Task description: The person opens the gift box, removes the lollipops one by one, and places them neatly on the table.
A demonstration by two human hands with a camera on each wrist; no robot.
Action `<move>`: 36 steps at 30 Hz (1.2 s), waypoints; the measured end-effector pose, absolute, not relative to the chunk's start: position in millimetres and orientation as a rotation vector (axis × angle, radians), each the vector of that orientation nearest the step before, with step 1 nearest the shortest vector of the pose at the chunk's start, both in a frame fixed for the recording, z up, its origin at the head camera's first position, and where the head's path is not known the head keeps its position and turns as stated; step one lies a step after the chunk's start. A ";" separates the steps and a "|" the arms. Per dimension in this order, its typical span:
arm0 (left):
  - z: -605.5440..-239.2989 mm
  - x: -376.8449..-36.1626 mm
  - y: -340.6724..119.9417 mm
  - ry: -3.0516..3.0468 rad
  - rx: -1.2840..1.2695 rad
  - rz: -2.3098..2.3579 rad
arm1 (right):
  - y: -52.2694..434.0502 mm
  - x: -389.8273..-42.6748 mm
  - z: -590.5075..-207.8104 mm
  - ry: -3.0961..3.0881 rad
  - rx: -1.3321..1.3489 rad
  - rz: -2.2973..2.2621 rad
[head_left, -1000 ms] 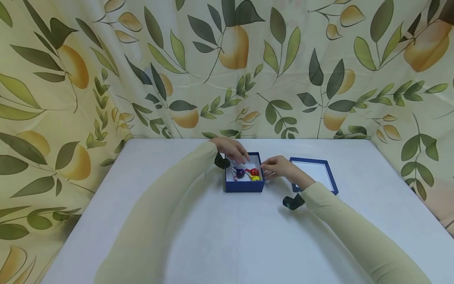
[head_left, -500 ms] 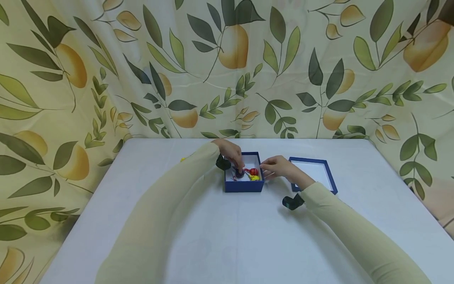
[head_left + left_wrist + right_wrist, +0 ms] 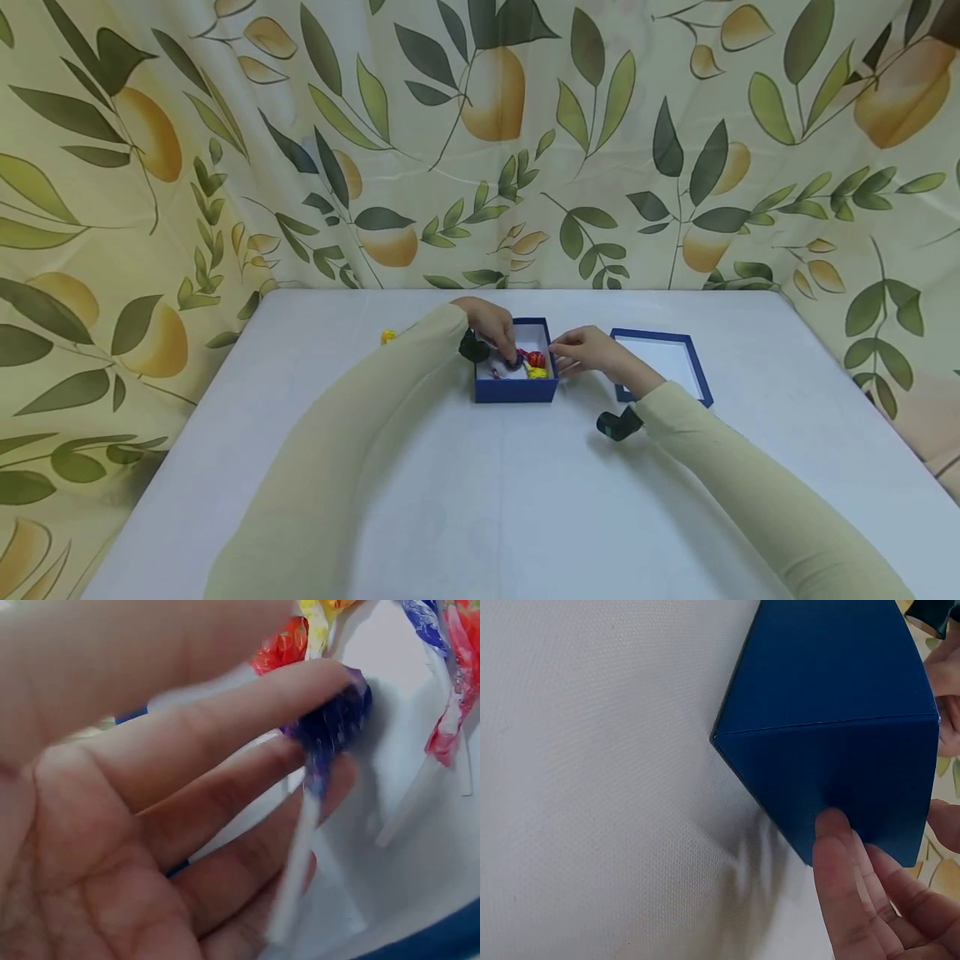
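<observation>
Whereas a second ago your left hand hovered with its fingers spread over the far part of the blue box, it has since dipped inside and closed on the purple lollipop. The left wrist view confirms the hold: the purple wrapped head is pinched between your fingertips, and the white stick runs down across your lower fingers. The lollipop looks barely raised and remains within the box walls; I cannot tell whether it has cleared the white floor.

The red lollipop and the yellow lollipop lie just beside it on the right side of the box, untouched. In the wrist view more red and blue wrappers with their sticks lie close to your fingers.

Your right hand has kept its place. Its straight fingers press flat against the outer right wall of the box, steadying it on the white table.

The lid lies open side up, just right of that hand. A small yellow item now shows on the table beyond your left sleeve; too small to identify.

Judgement: grasp made, lift out of the box not yet done. Neighbouring sticks lie close and could snag.
</observation>
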State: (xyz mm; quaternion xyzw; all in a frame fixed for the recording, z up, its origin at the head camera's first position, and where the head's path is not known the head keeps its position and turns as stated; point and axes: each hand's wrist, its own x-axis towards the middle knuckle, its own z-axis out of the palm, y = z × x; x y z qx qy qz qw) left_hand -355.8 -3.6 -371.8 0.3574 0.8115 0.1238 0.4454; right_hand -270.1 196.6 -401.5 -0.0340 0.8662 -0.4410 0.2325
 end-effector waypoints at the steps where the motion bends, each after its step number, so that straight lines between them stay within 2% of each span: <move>1: -372.1 -355.8 -4.1 2.025 0.897 0.300 | 196.5 -270.0 -401.3 2.379 -0.094 -1.211; 22: -379.8 -349.4 -7.3 2.156 0.737 0.599 | 195.9 -269.2 -400.8 2.377 -0.093 -1.213; 36: -378.6 -345.5 -6.1 2.184 0.798 0.471 | 195.5 -269.9 -402.2 2.386 -0.099 -1.210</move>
